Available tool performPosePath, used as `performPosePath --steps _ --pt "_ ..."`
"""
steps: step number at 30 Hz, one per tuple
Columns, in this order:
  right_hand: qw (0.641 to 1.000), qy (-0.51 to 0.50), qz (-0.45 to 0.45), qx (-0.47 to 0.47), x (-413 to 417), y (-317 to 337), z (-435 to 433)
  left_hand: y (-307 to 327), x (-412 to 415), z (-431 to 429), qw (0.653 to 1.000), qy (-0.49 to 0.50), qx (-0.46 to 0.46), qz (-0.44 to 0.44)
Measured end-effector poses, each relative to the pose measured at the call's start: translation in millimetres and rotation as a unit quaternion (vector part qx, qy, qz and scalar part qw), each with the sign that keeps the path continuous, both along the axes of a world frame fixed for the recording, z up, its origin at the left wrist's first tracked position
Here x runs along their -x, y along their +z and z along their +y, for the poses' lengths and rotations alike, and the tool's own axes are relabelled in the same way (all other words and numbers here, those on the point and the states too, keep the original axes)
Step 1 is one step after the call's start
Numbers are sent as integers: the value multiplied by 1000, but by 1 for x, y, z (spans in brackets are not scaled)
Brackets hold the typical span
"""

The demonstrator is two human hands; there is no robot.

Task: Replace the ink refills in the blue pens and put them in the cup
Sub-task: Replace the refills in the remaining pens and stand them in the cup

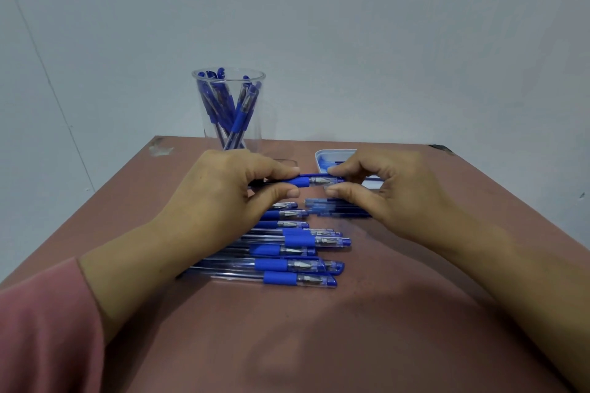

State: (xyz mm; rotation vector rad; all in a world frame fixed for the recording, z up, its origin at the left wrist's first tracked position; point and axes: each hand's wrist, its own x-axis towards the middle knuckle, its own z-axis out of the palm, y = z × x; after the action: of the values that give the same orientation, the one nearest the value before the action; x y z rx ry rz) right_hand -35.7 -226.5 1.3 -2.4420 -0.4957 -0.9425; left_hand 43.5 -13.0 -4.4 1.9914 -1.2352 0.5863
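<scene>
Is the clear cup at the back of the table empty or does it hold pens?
Not empty. The clear cup stands upright and several blue pens lean inside it, visible through its wall.

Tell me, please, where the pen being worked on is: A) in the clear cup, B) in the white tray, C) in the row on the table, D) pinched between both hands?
D: the left hand and the right hand both pinch the pen, apart from the row of pens.
</scene>
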Motion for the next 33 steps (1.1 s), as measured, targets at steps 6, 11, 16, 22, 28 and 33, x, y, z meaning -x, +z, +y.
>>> performPosePath --steps 6,11,16,22,28,33 --pt "1000 -4 1 -7 0 -4 2 1 2 1 1000 -11 -16 -1" --pt "999 0 50 21 0 3 7 3 3 -2 999 -16 -28 -1" --pt "998 -9 56 39 -4 3 7 4 3 -1 998 13 -57 -21" --pt "994 -94 59 -5 -2 14 -22 5 6 8 975 118 -188 0" --pt "988 -137 70 -9 -1 15 -31 -4 26 11 929 120 -340 80" --pt "988 -130 80 -31 3 21 -32 -12 30 14 903 118 -395 122"
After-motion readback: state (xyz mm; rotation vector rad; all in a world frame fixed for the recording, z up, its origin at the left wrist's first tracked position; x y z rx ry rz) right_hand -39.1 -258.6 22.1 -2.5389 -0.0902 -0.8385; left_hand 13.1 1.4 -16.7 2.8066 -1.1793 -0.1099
